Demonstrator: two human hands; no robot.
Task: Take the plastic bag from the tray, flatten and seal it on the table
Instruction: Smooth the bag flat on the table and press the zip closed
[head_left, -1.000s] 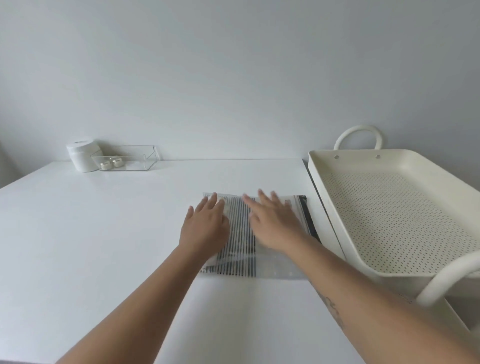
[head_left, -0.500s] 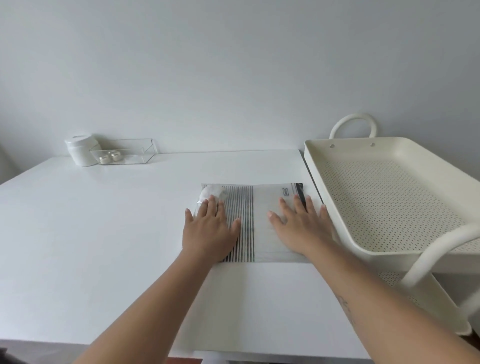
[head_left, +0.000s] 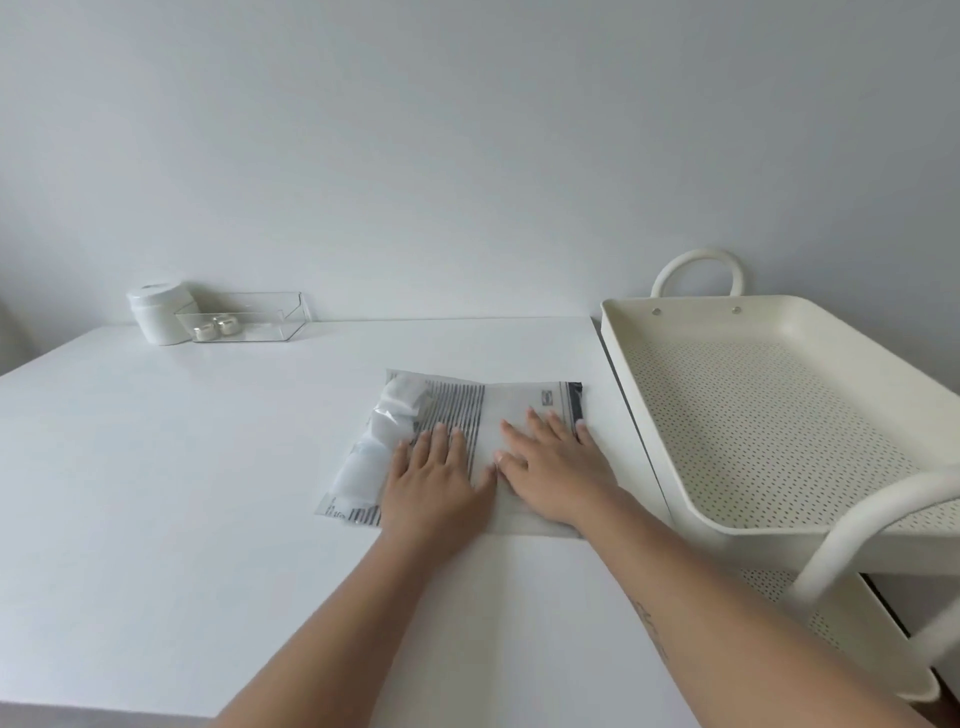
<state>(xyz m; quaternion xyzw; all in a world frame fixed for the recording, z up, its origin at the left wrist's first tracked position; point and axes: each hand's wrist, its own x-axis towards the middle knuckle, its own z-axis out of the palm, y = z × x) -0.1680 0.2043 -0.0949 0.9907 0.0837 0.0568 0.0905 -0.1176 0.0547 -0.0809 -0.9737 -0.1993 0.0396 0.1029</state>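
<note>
A clear plastic bag (head_left: 519, 402) with black stripes lies on the white table (head_left: 182, 493), its dark zip strip at the right end. Air bulges in its left part. My left hand (head_left: 434, 486) lies flat, palm down, on the bag's striped middle. My right hand (head_left: 553, 462) presses flat on the bag's right half, fingertips close to the zip strip. Both hands have fingers spread and hold nothing. The cream perforated tray (head_left: 779, 415) of a cart stands to the right, with nothing in it.
A white jar (head_left: 156, 312) and a clear box (head_left: 249, 317) with two small metal pieces stand at the table's far left, by the wall. The cart's tube handle (head_left: 872, 519) curves at the near right, with a lower shelf beneath.
My right hand slid right over the bag and has come back a little toward the middle. The left hand slid down toward me. The bag's left end has puffed up with air.
</note>
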